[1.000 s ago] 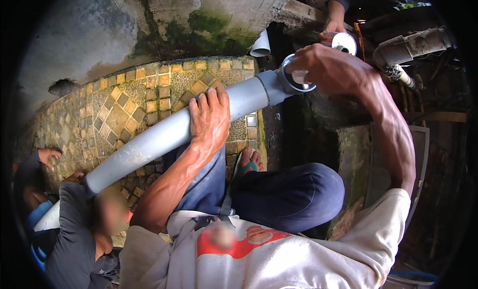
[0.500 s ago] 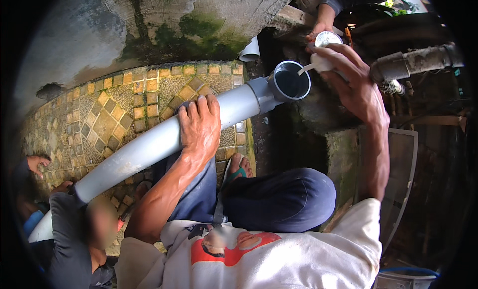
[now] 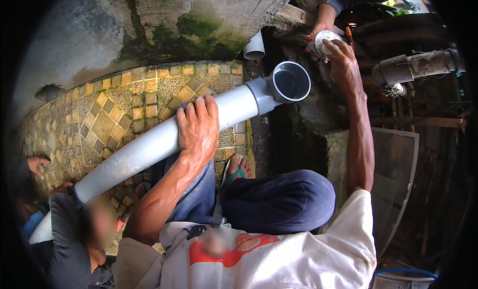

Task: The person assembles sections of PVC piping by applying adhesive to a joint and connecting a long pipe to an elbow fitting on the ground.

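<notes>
Left hand (image 3: 198,129) grips grey pipe (image 3: 142,158); right hand (image 3: 343,65), finger hold unclear, apparently dips into far-right can (image 3: 324,37); next move likely needs can steady.

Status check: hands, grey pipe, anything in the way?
Left hand holding grey pipe. Right hand at round container in another person's hand. Fitting on pipe end: mouth unobstructed.

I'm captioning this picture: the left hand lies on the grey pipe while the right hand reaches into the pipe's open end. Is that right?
Not quite: the head view shows the right hand at the can that another person's hand holds, not in the open end. The left hand does lie on the grey pipe.
</notes>
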`<state>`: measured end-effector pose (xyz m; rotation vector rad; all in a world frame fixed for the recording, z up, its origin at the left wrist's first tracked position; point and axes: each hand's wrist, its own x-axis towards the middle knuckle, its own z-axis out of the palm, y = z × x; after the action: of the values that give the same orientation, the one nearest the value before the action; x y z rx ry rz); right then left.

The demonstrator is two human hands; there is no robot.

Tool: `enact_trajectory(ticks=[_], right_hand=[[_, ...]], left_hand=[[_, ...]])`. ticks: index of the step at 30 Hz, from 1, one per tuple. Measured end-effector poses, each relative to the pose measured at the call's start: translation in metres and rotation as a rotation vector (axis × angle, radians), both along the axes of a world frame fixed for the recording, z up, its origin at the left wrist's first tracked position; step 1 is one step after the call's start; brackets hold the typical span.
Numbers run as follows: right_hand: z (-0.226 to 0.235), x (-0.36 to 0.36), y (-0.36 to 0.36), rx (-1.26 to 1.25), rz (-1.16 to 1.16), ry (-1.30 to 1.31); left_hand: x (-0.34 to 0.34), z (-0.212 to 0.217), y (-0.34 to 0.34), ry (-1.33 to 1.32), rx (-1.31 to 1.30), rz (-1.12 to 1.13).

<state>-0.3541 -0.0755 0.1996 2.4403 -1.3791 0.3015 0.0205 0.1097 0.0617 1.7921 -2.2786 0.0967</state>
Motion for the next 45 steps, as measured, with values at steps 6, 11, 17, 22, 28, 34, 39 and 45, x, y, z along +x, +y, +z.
enact_trajectory(ticks=[6,11,17,22,28,34,39,45], right_hand=[[0.009,0.01,-0.019,0.289,-0.128,0.044],[0.028,0.026,0.022,-0.044,-0.152,-0.184],[0.026,0.057,0.13,-0.206,-0.29,-0.498],[-0.006,0.099,0.166,-0.061,-0.21,-0.651],[-0.013,0.116,0.137,0.231,-0.348,-0.963],[0.04,0.081,0.102,0.779,-0.137,-0.729],[0.078,0.113,0.069,0.753,0.14,-0.003],[0.073,0.148,0.084,0.367,0.559,0.527]], left_hand=[[-0.004,-0.005,0.005,-0.056,-0.08,0.038],[-0.004,-0.003,0.008,-0.05,-0.059,0.05],[-0.006,-0.001,0.006,-0.054,-0.076,0.047],[-0.004,-0.003,0.007,-0.059,-0.084,0.061],[-0.008,-0.006,0.007,-0.046,-0.098,0.043],[-0.009,-0.004,0.007,-0.012,-0.092,0.035],[-0.001,-0.006,0.01,-0.058,-0.072,0.047],[-0.007,-0.008,0.009,-0.028,-0.053,0.048]])
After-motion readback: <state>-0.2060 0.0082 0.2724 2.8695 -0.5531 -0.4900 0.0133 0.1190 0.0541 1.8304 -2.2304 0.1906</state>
